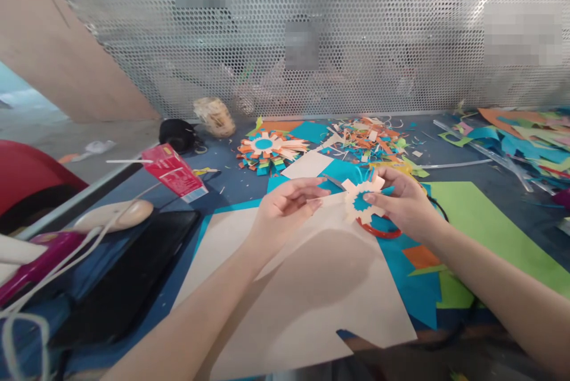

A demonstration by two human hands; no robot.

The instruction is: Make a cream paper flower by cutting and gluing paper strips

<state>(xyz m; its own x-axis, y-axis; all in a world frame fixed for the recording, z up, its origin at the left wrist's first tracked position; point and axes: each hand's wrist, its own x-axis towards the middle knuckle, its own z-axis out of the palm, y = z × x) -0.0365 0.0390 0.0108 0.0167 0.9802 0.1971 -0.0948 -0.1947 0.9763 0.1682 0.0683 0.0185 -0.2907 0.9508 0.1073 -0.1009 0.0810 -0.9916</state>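
Note:
In the head view, my right hand (403, 197) pinches a cream, gear-shaped paper cutout (351, 203) between thumb and fingers. The cutout's middle shows blue; I cannot tell whether that is a hole or blue paper. My left hand (289, 200) is closed, thumb and fingers on the lifted upper edge of a large cream paper sheet (312, 304), left of the cutout. Scissors with red handles (380, 231) lie partly hidden behind the cutout and my right hand. The sheet, notched along its near edge, rests on blue paper.
A stack of fringed paper cutouts (262, 152) and a pile of colourful scraps (369, 137) lie at the back. Green paper (490, 226) is on the right. Leftward are a red drink carton (173, 173), a black phone-like slab (129, 280) and white cables. A perforated metal panel (356, 78) stands behind.

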